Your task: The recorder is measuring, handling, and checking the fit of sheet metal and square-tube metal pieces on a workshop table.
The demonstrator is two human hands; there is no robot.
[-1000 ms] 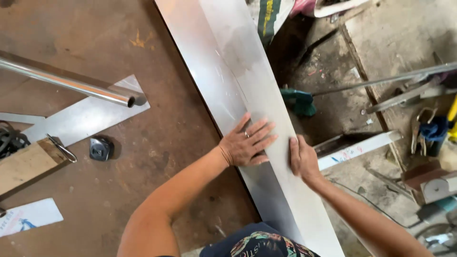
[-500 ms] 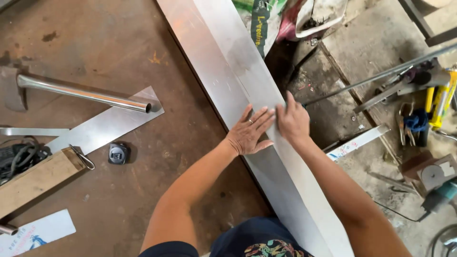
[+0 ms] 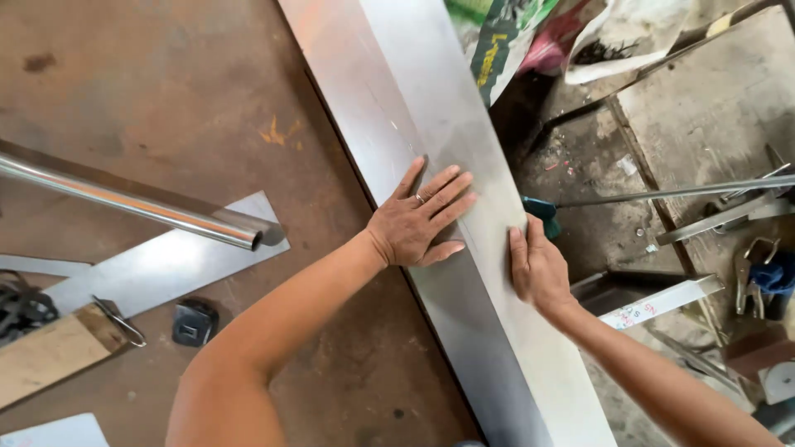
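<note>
A long, shiny metal sheet (image 3: 397,91) lies diagonally along the right edge of a rusty brown workbench (image 3: 166,108). My left hand (image 3: 418,219) rests flat on the sheet with its fingers spread, a ring on one finger. Along the sheet's right edge lies my right hand (image 3: 537,266), fingers curled over that edge. Neither hand holds a tool.
A polished steel tube (image 3: 132,203) crosses the bench at the left, above a flat metal strip (image 3: 166,265). A small black tape measure (image 3: 195,323) and a wooden board (image 3: 45,356) sit near the lower left. Rods, pliers (image 3: 758,277) and scrap lie on the floor to the right.
My right hand has slid from beside the left hand down to the sheet's right edge. The left hand stays pressed flat on the sheet. The view has shifted slightly.
</note>
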